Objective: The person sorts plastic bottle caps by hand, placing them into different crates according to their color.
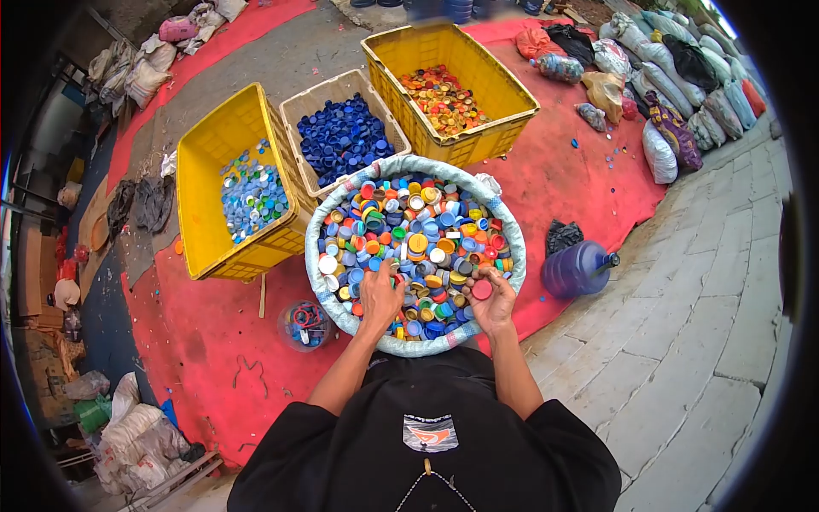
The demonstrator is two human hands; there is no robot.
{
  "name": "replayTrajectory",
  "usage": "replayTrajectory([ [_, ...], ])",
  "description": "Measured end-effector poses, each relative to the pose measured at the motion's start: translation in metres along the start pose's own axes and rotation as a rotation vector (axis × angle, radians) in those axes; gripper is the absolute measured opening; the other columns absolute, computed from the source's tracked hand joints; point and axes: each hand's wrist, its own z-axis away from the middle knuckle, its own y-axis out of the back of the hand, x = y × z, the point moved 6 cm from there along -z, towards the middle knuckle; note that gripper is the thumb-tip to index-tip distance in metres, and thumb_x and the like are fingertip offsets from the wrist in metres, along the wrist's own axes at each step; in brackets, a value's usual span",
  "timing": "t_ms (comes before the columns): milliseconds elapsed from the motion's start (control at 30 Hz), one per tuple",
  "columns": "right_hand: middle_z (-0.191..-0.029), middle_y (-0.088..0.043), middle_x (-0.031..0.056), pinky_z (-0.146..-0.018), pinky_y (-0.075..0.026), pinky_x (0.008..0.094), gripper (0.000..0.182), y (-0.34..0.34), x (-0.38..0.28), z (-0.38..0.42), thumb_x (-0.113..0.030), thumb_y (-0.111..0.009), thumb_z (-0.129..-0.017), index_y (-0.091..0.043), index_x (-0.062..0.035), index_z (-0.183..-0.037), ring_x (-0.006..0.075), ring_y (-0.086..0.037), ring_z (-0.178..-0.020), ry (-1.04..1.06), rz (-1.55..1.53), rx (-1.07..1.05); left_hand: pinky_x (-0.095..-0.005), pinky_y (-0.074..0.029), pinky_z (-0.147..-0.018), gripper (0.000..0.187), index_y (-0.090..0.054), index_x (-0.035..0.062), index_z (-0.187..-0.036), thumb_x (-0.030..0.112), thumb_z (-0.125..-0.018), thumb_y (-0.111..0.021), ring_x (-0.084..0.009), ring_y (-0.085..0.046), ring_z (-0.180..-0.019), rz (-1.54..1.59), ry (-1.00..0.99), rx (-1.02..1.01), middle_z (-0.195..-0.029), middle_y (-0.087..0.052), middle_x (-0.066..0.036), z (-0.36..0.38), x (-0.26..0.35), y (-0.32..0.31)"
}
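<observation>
A round basket with a pale wrapped rim (315, 247) stands in front of me, full of mixed plastic bottle caps (418, 243). My left hand (381, 296) reaches into the pile near its middle, fingers bent, with a small red bottle cap at the thumb and fingertips. At the right side of the basket, my right hand (495, 305) is turned palm up. Its fingers close on a red bottle cap (482, 290), whose flat face points toward me.
Beyond the basket are a yellow crate (205, 162) of light-blue caps, a whitish crate (298, 102) of dark-blue caps and a yellow crate (503, 128) of orange and yellow caps. A clear tub (304, 326) sits left, a water jug (573, 270) right. Filled sacks (661, 64) line the back right.
</observation>
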Motion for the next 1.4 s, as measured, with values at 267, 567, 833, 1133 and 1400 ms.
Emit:
replayTrajectory([
  [267,-0.078,-0.057,0.0020,-0.062,-0.047,0.0264,0.016,-0.008,-0.019,-0.005,-0.013,-0.068,-0.084,-0.058,-0.0063,-0.094,0.0134,-0.055,-0.067,0.064,0.432,0.082,-0.0380,-0.049,-0.084,0.041,-0.055,0.0004,-0.116,0.012,-0.080,-0.070,-0.0252,-0.062,-0.092,0.932,0.389,-0.038,-0.096,-0.064,-0.011,-0.001,-0.017,0.011],
  [567,-0.103,-0.067,0.0196,-0.083,-0.051,0.0430,0.029,-0.047,-0.063,-0.022,-0.003,-0.065,-0.080,-0.061,0.0011,-0.108,0.0356,-0.065,-0.098,0.646,1.759,0.050,-0.0371,-0.051,-0.077,0.018,-0.059,0.0037,-0.099,0.016,-0.086,-0.059,-0.0197,-0.060,-0.082,1.950,0.615,0.053,-0.090,-0.060,-0.007,0.022,-0.038,0.032],
  [833,-0.096,-0.069,0.0172,-0.078,-0.052,0.0404,0.042,-0.039,-0.059,-0.034,0.001,-0.066,-0.078,-0.059,-0.0039,-0.120,0.0316,-0.067,-0.092,0.511,1.931,0.046,-0.0286,-0.045,-0.062,0.008,-0.059,0.0103,-0.092,0.018,-0.091,-0.062,-0.0115,-0.053,-0.070,1.892,0.692,0.047,-0.080,-0.056,0.000,0.040,-0.046,0.022],
  [1133,-0.083,-0.066,0.0094,-0.066,-0.050,0.0285,0.036,-0.023,-0.066,-0.031,-0.003,-0.068,-0.082,-0.059,-0.0016,-0.116,0.0163,-0.064,-0.077,0.511,1.460,0.130,-0.0237,-0.044,-0.055,0.013,-0.059,0.0092,-0.089,0.019,-0.090,-0.067,-0.0073,-0.051,-0.060,1.573,0.632,-0.035,-0.069,-0.054,0.002,0.020,-0.015,0.014],
  [1400,-0.086,-0.062,0.0064,-0.058,-0.044,0.0216,0.039,-0.006,-0.089,0.006,-0.006,-0.069,-0.084,-0.053,0.0018,-0.118,0.0107,-0.061,-0.075,0.327,0.696,0.136,-0.0197,-0.042,-0.058,0.024,-0.063,0.0010,-0.095,0.017,-0.083,-0.076,-0.0044,-0.051,-0.065,0.914,0.187,-0.243,-0.077,-0.058,0.001,-0.032,0.070,-0.026],
])
